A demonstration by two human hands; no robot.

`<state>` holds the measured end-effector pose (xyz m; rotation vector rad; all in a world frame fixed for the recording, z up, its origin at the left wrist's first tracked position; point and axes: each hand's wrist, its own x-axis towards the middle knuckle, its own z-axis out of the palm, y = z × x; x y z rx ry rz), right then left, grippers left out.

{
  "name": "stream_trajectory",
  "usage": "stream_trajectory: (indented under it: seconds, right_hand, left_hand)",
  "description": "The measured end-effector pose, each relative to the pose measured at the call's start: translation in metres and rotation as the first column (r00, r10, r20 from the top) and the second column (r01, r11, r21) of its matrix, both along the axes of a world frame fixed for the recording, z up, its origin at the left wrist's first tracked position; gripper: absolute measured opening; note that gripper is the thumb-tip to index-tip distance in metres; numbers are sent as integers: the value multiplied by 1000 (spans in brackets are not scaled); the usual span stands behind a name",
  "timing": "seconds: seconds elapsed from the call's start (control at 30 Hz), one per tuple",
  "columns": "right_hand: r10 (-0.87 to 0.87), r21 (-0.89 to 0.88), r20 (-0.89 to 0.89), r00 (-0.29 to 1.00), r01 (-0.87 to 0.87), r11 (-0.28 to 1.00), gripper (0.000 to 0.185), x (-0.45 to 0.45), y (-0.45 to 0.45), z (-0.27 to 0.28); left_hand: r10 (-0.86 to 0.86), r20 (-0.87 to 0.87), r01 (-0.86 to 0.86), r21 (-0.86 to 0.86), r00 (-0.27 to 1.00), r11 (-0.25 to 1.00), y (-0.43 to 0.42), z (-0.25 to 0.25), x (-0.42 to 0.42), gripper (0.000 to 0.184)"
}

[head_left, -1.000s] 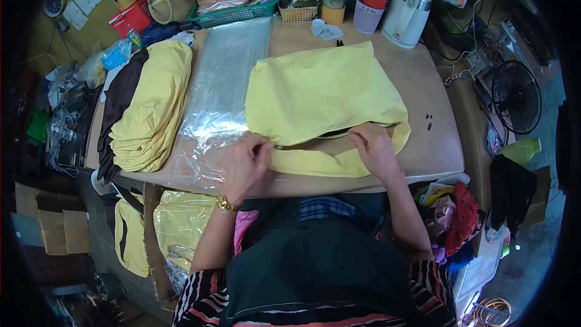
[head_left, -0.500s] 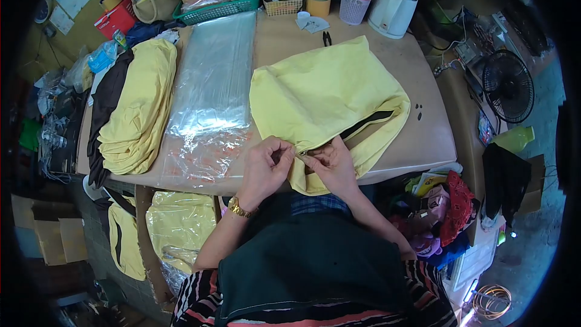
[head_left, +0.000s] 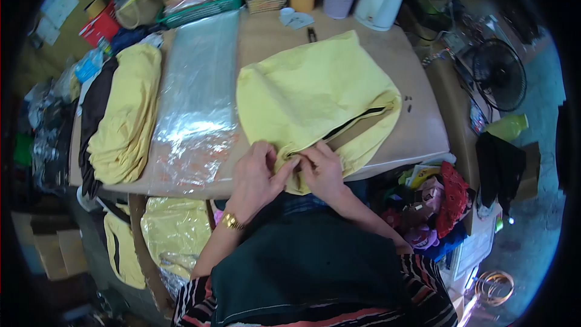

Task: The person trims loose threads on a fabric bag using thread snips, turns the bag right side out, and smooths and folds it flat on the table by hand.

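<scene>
Head cam: far L, cardboard box (head_left: pixel 60 254) on the floor; above it, clear plastic bags (head_left: pixel 51 115) bunched beside the table (head_left: pixel 417 130). On the table's L end, dark cloth (head_left: pixel 97 100) w/ a pile of yellow cloth (head_left: pixel 124 121) right next to it. Below, lower down, a plastic-wrapped yellow bundle (head_left: pixel 175 224). Next, clear plastic sleeves (head_left: pixel 196 72) lie flat, shiny; green basket (head_left: pixel 200 12) behind, at the back edge.

L hand (head_left: pixel 257 175), gold watch (head_left: pixel 232 221) on that wrist, pinches the near L corner of the yellow bag (head_left: pixel 302 91). Bag lies flat-ish on the table, approx. mid, near corner at the front edge, some creases. R hand (head_left: pixel 324 172) is just beside the L, fingertips close together, pinching the same corner; can't tell exactly which bit each has. Black strip (head_left: pixel 354 123) runs along the bag's opening, up & R from the hands.

Behind the bag: small black tool (head_left: pixel 311 35), then white kettle (head_left: pixel 380 0). R of the table: mixed cloth heap (head_left: pixel 442 200) below, black fan (head_left: pixel 499 75) above, yellow-green bottle (head_left: pixel 508 126) under the fan.
</scene>
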<state>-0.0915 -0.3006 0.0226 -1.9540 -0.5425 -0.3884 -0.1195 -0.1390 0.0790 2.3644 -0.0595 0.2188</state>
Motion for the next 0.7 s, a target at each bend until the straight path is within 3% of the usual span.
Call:
stream_trajectory:
  seconds: [0.1,0.17,0.3,0.37,0.43,0.5,0.63,0.7]
  right_hand:
    - [-6,23,80,997,5,1000,16,2,1,4]
    - [-50,9,31,998,49,999,16,2,-2,4]
    - [-116,29,256,960,113,993,22,5,-5,8]
    - [1,75,132,991,-11,997,23,1,-5,0]
    - [-29,63,138,990,21,998,21,-2,-6,8]
    - [98,198,-240,966,-50,979,19,-6,-6,10]
    - [204,267,-242,949,-137,954,17,0,-6,5]
    - [292,244,-366,884,-212,946,15,1,-9,11]
  left_hand:
    - [-137,27,136,53,990,989,7,-11,3,29]
    - [-148,45,148,5,988,989,6,-12,2,29]
    - [-143,-30,138,-117,989,983,4,-9,1,28]
    - [-147,-6,145,-151,989,978,3,-15,1,28]
    - [-135,-35,128,-151,990,980,3,-18,0,30]
    - [-133,-54,124,-141,990,982,1,-17,-3,31]
    - [-141,-75,138,-43,987,990,-3,-4,-4,33]
    - [-149,-97,151,12,984,989,-2,-1,-5,34]
